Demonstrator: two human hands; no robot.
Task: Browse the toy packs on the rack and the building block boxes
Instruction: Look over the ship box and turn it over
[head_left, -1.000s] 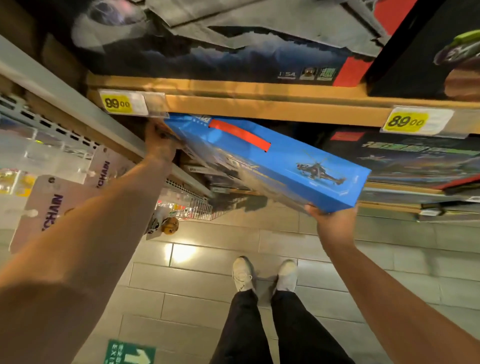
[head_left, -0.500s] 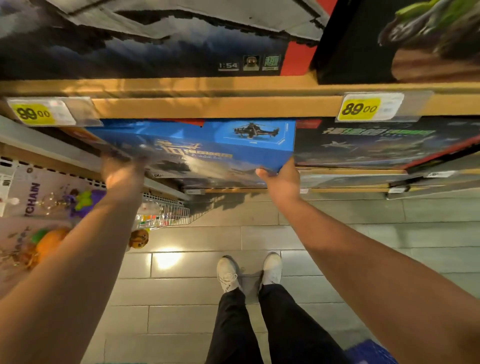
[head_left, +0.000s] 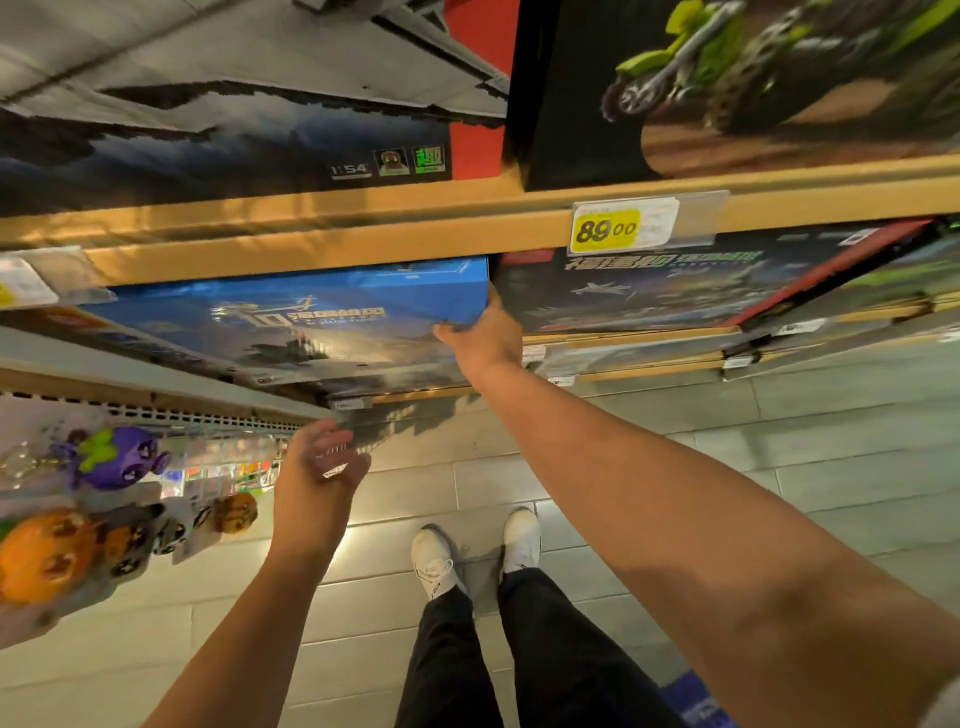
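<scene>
The blue box (head_left: 291, 322) is lying on the lower wooden shelf (head_left: 649, 364), just under the upper shelf (head_left: 311, 234) and right beside a dark box (head_left: 649, 291) with a jet on it. It is nearly all the way in. Its right corner is held by the right hand (head_left: 483, 338), and the fingers (head_left: 493, 306) are curled round that corner, with the thumb seen on the front edge. The left hand (head_left: 317, 467) is away from the box, lower down and near the toy packs (head_left: 104, 499) on the rack (head_left: 156, 415). Its fingers are loose and a little apart, and nothing is held in them.

The box looks wide, flat and stiff, like thin card. It is judged to be a bit heavy, because bricks are likely packed inside. The card looks smooth and shiny, so it may be slippery. A corner could be bent if it is squeezed hard or bumped on the shelf. It is best held at two far corners or along the two short sides, with a hand under each. With one hand only, the long box could tip and slide out.

The toy packs look light and soft at the edges. They could be lifted by the card top, where the hook goes through. A yellow price tag (head_left: 605, 231) is clipped to the upper shelf.
</scene>
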